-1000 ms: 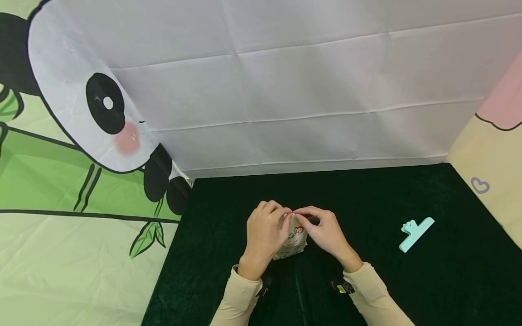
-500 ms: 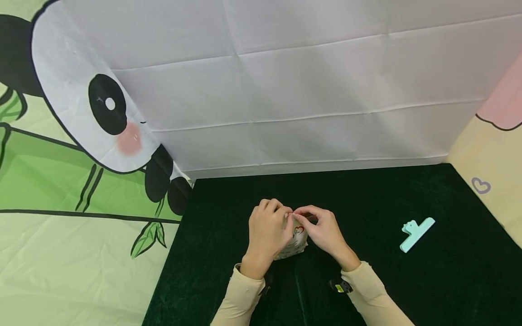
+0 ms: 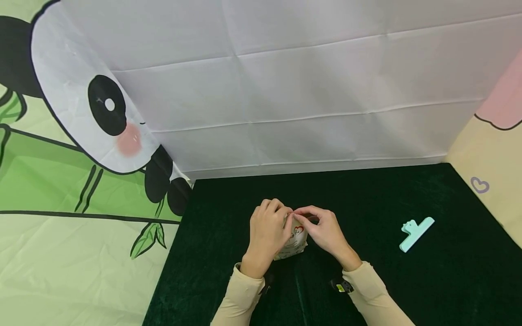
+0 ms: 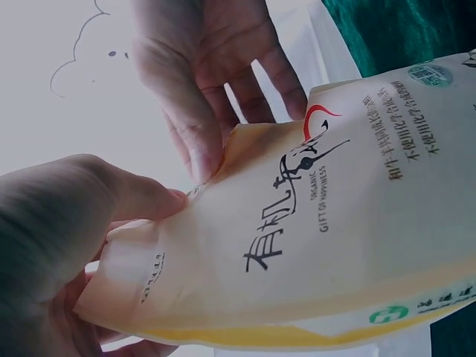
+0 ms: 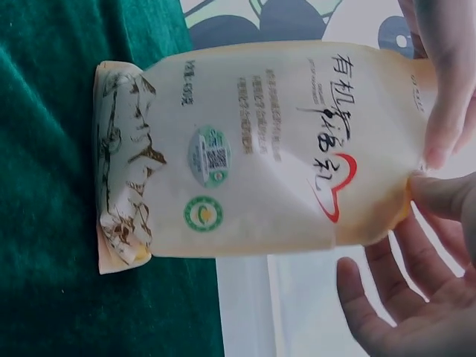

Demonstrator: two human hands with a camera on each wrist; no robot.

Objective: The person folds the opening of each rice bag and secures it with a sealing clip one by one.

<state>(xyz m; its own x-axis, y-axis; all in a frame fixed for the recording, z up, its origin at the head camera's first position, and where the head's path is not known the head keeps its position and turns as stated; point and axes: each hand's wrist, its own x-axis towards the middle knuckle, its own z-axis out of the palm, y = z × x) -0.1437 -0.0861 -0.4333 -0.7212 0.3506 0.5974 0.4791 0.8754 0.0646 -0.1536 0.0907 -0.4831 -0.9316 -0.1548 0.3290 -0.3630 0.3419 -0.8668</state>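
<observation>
A pale paper-like food bag [image 5: 260, 149] with black Chinese lettering, a red heart outline and green round labels stands upright on the dark green cloth. My left hand [image 3: 266, 233] pinches its top edge, thumb in front and fingers behind, as the left wrist view shows. From the other side, my right hand [image 3: 324, 231] pinches the same top edge between thumb and forefinger, its other fingers spread behind the bag. Both thumb tips meet close together at the edge. The bag's lower front shows a brown landscape drawing.
A mint-green wide clip [image 3: 416, 234] lies on the green tablecloth [image 3: 367, 194] to the right of the hands. Behind the table hangs a white cloth backdrop [image 3: 306, 90], with a printed panda panel [image 3: 126, 140] on the left and a yellow and pink panel [image 3: 489, 149] on the right.
Both hands stay at the bag's top with almost no movement; the left hand has shifted very slightly to the right. The clip has not moved.
</observation>
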